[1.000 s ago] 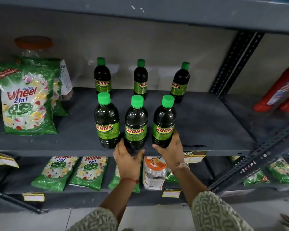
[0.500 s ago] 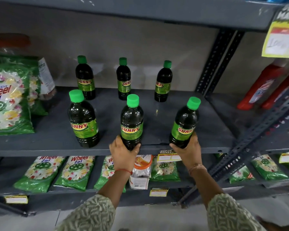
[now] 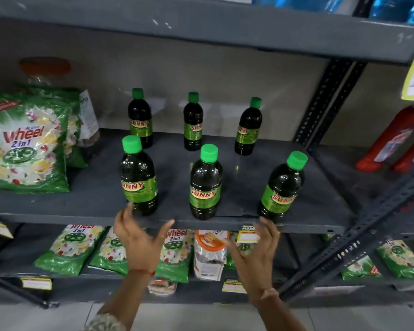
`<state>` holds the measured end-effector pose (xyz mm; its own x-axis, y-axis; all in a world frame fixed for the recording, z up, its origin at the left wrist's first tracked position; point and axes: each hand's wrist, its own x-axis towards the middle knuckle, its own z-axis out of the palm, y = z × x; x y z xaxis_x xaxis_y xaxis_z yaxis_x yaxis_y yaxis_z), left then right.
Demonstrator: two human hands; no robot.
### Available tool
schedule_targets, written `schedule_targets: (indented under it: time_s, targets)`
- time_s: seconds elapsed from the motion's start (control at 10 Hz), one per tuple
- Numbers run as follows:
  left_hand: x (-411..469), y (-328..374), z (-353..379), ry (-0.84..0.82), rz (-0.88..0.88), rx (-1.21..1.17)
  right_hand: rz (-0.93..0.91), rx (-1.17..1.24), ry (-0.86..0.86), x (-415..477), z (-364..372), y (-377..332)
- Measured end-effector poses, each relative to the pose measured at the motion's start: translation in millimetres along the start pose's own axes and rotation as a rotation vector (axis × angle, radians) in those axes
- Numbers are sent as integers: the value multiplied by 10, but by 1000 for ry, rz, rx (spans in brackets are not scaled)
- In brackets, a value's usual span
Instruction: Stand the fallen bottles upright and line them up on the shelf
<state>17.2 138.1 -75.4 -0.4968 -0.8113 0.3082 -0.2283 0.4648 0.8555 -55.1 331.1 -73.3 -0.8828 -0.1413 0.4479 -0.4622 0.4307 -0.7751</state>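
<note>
1. The left hand [image 3: 139,237] is hovering with its fingers spread wide and holding nothing; one fingertip is reaching up near the base of the front left bottle [image 3: 138,177], though I cannot tell whether it is touching.
2. The right hand [image 3: 256,254] is also hanging open and empty, fingers splayed, below the shelf [image 3: 81,209] edge between the front middle bottle [image 3: 205,185] and the front right bottle [image 3: 282,187].
3. All three front bottles are standing upright near the shelf's front edge, well apart from one another.
4. Three back bottles [image 3: 193,123] are standing upright in a row near the wall.
5. A Wheel pack [image 3: 29,144] is standing at the shelf's left, apart from the bottles.
6. More packs [image 3: 67,249] are lying on the lower shelf behind the hands.
</note>
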Motion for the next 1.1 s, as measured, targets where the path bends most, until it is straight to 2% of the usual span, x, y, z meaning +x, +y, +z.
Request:
schedule_targets:
  time_s: [0.1, 0.2, 0.3, 0.5, 0.9, 1.0, 1.1]
  targets:
    - [444, -104, -134, -75, -104, 110, 169, 102, -337, 383, 355, -190]
    - [678, -160, -129, -165, -126, 173, 235, 51, -490, 664, 581, -214]
    - [728, -209, -183, -156, -126, 178, 233, -42, -473, 693, 677, -255]
    - [911, -347, -437, -160, -76, 164, 227, -61, -449, 643, 828, -350]
    - [967, -456, -522, -214, -98, 56, 217, -116, -449, 580, 850, -432]
    - [1004, -427, -583, -260, -146, 16, 252, -37, -385, 544, 791, -496]
    - [714, -346, -720, -136, 9, 32, 172, 11, -140, 259, 675, -622]
